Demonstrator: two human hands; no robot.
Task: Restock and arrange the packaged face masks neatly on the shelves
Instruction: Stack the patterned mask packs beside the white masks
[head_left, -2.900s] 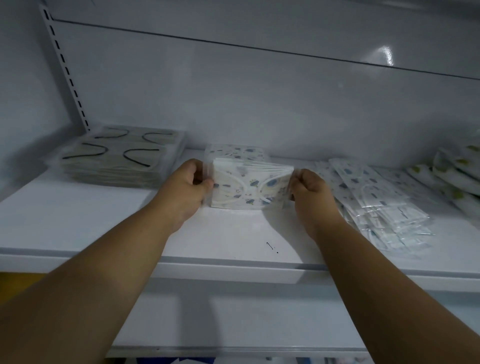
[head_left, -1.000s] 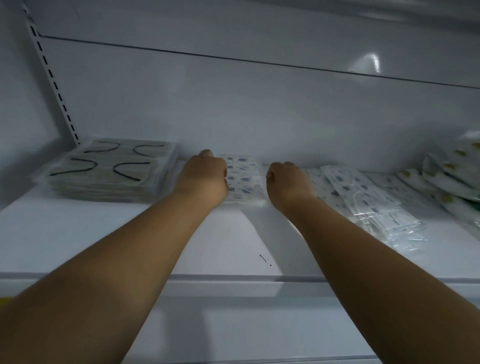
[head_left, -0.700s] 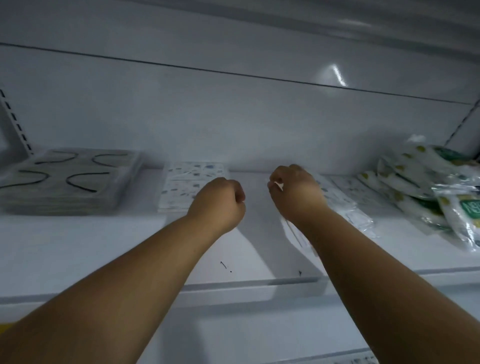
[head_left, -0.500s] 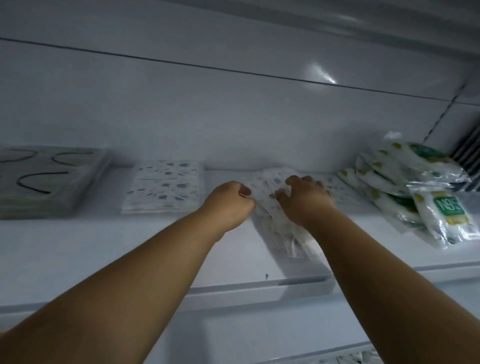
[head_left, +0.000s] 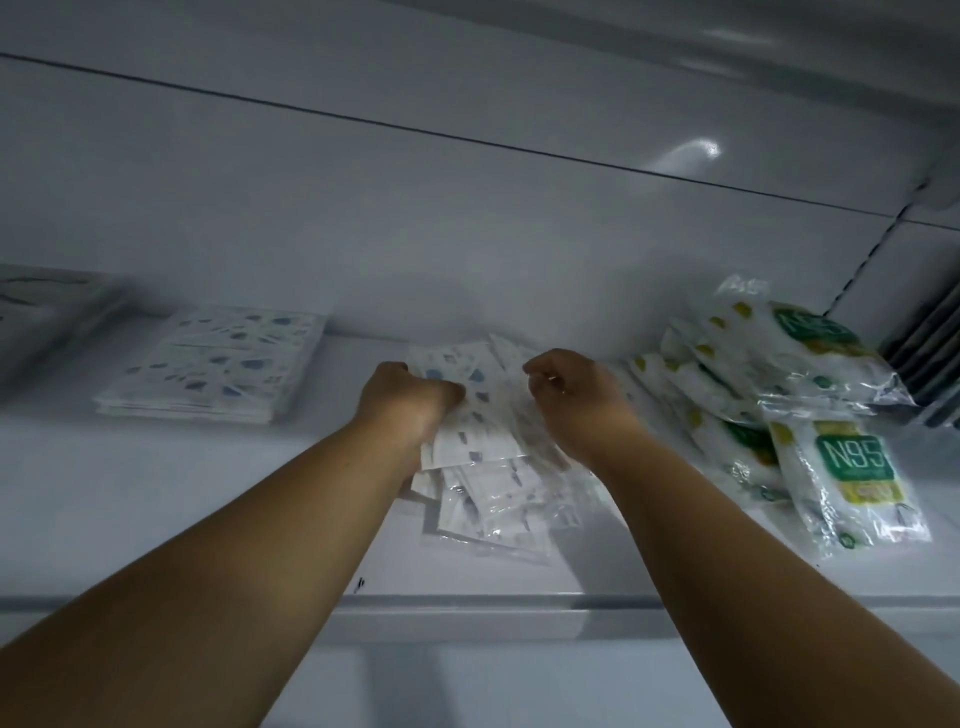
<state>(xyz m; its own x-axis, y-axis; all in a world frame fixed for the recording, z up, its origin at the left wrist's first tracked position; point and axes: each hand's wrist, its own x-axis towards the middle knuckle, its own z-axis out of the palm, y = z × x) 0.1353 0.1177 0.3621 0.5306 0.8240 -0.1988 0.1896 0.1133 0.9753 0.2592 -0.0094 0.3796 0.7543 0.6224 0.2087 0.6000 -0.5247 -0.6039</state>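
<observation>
Now your left hand (head_left: 410, 397) and right hand (head_left: 576, 400) both curl onto the loose pile of mask packets (head_left: 488, 467) mid-shelf (head_left: 156, 519), probably gathering them so they square up like the tidy stack (head_left: 213, 371) to the left.

Both bare forearms are stretched forward and upward from the lower corners of the view, converging toward the middle. The left hand (head_left: 408, 402) is seen from the back, knuckles up, its fingers curled down and closed on the loose mask packets (head_left: 485, 467) beneath it. The right hand (head_left: 574, 397) is held just beside it — slightly apart — with fingers bent inward; whether anything is pinched in that grip cannot be made out.
</observation>
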